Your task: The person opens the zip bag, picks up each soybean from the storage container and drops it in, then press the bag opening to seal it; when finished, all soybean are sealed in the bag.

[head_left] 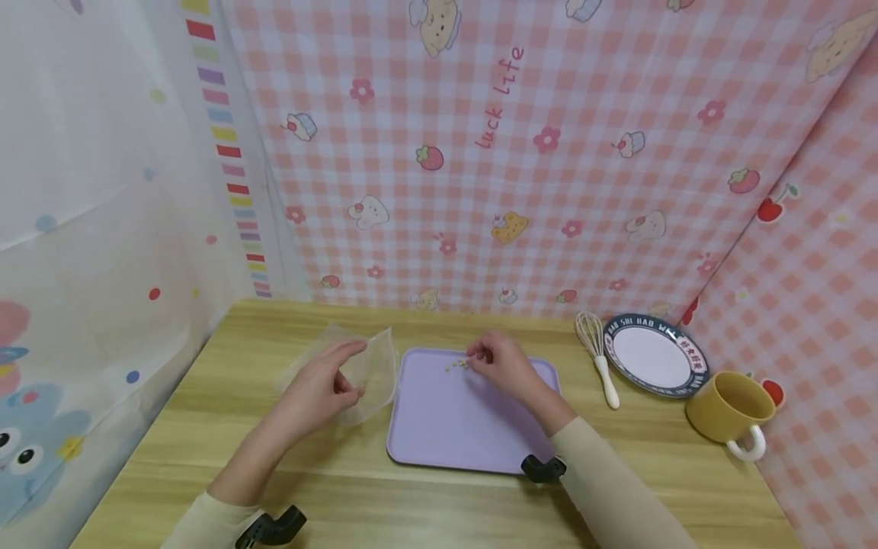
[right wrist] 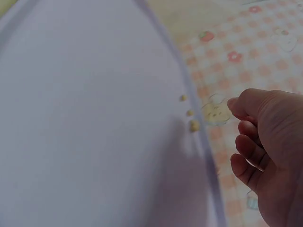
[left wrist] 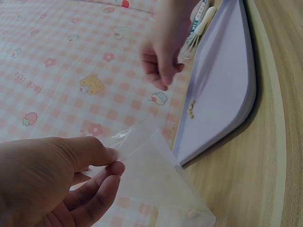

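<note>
A see-through plastic bag [head_left: 373, 366] [left wrist: 161, 184] hangs from my left hand [head_left: 318, 393] [left wrist: 71, 175], its edge pinched between thumb and fingertips. One small pale roundish shape shows faintly at the bag's lower corner in the left wrist view. Over the far side of the lilac tray [head_left: 446, 427] [right wrist: 85, 118] is my right hand [head_left: 504, 366] [left wrist: 163, 52] [right wrist: 270, 142], with its fingers bent. Whether something tiny sits between those fingertips cannot be made out. Several small yellowish beans or kernels [head_left: 456, 366] [left wrist: 191, 109] [right wrist: 190, 113] lie near the tray's far rim, close to the right fingertips.
Right of the tray, a whisk [head_left: 597, 358] with a cream handle lies on the wooden table [head_left: 343, 496]. Beyond it are a dark-rimmed plate [head_left: 652, 357] and a yellow mug [head_left: 727, 408] with a white handle. A checked cloth [head_left: 480, 191] hangs behind the table.
</note>
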The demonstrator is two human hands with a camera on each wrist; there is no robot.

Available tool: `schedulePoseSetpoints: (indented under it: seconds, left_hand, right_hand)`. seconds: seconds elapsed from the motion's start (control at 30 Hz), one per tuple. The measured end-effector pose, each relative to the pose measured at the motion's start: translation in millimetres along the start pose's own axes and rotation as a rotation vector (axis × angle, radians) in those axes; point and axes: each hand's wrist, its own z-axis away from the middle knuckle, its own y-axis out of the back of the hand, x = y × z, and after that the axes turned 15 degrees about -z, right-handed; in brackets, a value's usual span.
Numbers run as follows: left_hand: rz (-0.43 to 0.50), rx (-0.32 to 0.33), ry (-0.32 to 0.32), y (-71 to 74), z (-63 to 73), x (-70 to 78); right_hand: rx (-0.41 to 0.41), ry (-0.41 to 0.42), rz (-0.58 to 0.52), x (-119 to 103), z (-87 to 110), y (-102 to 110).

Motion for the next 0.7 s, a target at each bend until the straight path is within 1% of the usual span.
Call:
schedulePoseSetpoints:
  seconds: [0.17,0.27,0.53,0.7]
  left_hand:
    - [-0.004,-0.004,0.001,-1.5,2.0,-1.0]
    - [-0.003,-0.005,0.003,-1.1,2.3,-0.7]
    - [-0.009,-0.009,0.011,0.3,1.7,-0.9]
    - [0.0,-0.017,0.016,0.7,2.6,-0.7]
  right_hand:
    - [-0.055,-0.048,0.02,17,2.0,-3]
    - [-0.088,-0.06,0.032,23,2.4,-4]
    - [-0.119,-0.055,0.038,25,0.0,-4]
    - [-0.135,-0.079,0.045,24,-2.2,-7]
